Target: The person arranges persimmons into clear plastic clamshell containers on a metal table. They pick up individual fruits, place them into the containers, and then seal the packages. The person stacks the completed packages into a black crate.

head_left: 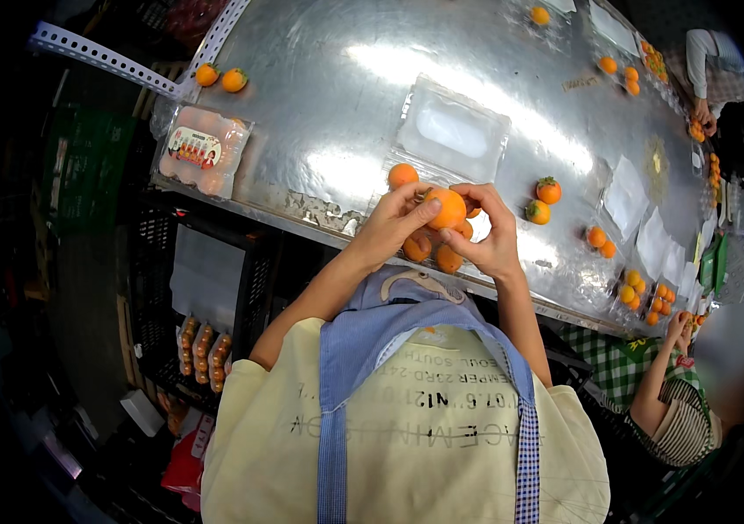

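Between my left hand (393,223) and my right hand (495,237) is an orange persimmon (448,209), gripped by the fingers and thumbs of both. It is held above the near edge of the metal table (300,118). Beneath my hands several more persimmons (449,259) sit in a clear plastic clamshell, partly hidden by my fingers. Another persimmon (403,175) shows just beyond my left hand. The clamshell's clear lid (452,128) lies open, away from me. To the right of my right hand are two loose persimmons with green calyxes (548,190).
A closed, labelled pack of fruit (205,154) sits at the table's left corner, near two persimmons (234,80). A perforated metal post (109,60) rises there. Below stands a black crate (178,262) with filled packs. At right, a co-worker's hands (678,327) hold fruit; another person (706,111) works farther off.
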Tool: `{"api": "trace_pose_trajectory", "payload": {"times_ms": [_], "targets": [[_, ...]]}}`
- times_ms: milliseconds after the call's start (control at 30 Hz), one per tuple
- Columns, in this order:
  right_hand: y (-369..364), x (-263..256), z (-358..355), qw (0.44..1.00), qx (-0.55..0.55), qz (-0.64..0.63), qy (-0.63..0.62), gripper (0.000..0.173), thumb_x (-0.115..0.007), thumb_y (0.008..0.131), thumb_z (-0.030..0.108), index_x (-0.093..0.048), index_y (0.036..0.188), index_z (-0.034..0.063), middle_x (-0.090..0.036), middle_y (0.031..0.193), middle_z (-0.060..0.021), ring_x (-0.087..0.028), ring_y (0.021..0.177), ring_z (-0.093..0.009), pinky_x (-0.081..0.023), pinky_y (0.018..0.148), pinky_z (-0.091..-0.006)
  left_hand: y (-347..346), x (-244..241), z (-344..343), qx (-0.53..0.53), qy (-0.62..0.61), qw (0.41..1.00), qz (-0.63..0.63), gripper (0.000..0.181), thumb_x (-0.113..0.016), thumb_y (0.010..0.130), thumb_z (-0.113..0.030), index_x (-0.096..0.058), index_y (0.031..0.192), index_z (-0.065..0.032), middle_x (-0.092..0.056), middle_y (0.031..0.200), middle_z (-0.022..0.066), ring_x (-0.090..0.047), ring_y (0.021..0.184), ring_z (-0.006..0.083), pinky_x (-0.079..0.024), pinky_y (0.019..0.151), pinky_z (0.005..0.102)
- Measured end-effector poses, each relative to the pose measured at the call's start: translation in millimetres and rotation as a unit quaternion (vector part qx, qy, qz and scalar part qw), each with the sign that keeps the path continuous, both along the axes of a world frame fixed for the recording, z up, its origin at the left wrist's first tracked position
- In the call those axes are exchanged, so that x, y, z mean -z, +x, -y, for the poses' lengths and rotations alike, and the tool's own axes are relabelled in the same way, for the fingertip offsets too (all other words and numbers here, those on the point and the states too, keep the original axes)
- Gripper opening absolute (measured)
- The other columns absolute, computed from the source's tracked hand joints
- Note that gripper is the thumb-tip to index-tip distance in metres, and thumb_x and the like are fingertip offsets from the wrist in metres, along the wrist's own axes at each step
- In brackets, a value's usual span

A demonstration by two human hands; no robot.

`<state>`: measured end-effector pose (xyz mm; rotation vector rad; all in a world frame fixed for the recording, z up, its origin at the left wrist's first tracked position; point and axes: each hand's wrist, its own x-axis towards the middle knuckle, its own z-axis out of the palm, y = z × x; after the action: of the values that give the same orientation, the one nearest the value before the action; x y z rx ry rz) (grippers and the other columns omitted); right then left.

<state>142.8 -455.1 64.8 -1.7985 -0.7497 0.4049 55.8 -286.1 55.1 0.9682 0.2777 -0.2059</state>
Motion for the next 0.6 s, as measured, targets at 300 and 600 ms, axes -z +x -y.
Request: {"api": "trace_pose_trajectory", "payload": {"times_ms": [300,600], "targets": [[-20,12,-6,0.992,0.029,-0.123,-0.018,0.041,-0.051,0.092,0.028,-0.049,0.122,0.0007,-0.062,0.096,-0.0130,-0.062,0.084,-0.016,-0.049,0.069,-0.0270,-3,-3,12,-0.054,0.116,0.987,0.095,0.047,-0.071,0.082,-0.007,-0.049,0.123,-0.0041,-0.059,0.114,0.0091,-0.057,0.104,0.0146,-0.047,0.088,0.0270],[-18,6,-10,0.963,0.043,-0.249,0.093,0.043,-0.053,0.095,0.032,-0.050,0.125,0.0024,-0.063,0.099,-0.0095,-0.061,0.089,-0.015,-0.051,0.072,-0.0273,-10,-5,10,-0.048,0.159,0.980,0.108,0.051,-0.071,0.078,0.000,-0.047,0.124,-0.0034,-0.057,0.115,0.0087,-0.059,0.101,0.0141,-0.048,0.086,0.0264]]}}
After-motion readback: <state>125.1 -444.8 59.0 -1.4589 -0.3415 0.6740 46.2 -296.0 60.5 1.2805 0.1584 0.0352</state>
